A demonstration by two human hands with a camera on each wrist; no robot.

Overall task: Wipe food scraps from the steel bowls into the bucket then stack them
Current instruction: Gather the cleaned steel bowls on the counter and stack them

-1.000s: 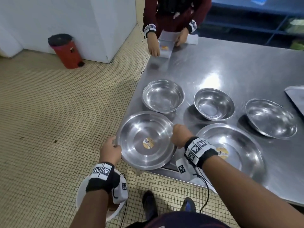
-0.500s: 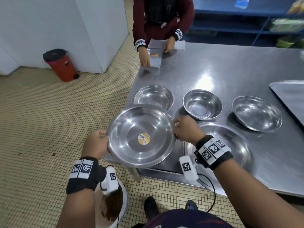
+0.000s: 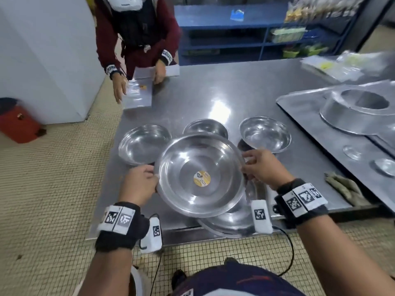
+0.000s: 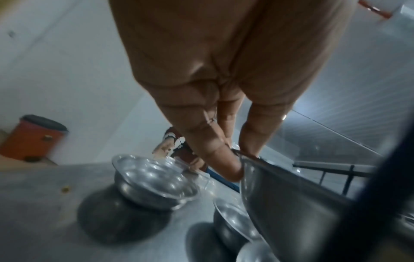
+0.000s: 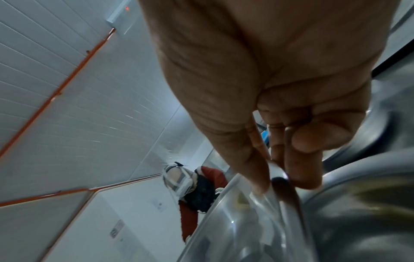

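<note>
The steel surface [image 3: 192,92] carries the work, with a second large bowl [image 3: 230,223] at its near edge and three smaller bowls behind: one at far left [image 3: 145,144], one at far centre [image 3: 206,126], one at far right [image 3: 265,133]. Above the near bowl, clear of the surface and tilted toward the viewer, hangs the large steel bowl [image 3: 201,176], its interior bare except for a round label [image 3: 202,178]. The left hand [image 3: 139,184] pinches its left rim, fingers [image 4: 215,148] pressed together outside and the thumb over the edge; the right hand [image 3: 265,167] pinches the right rim likewise, fingers [image 5: 298,159] curled beneath. The step in hand appears to be stacking. The next move calls for centring this bowl over the near one, levelling it, and lowering it until it nests. The bucket [image 3: 136,283] shows only as a sliver on the floor, near left.
</note>
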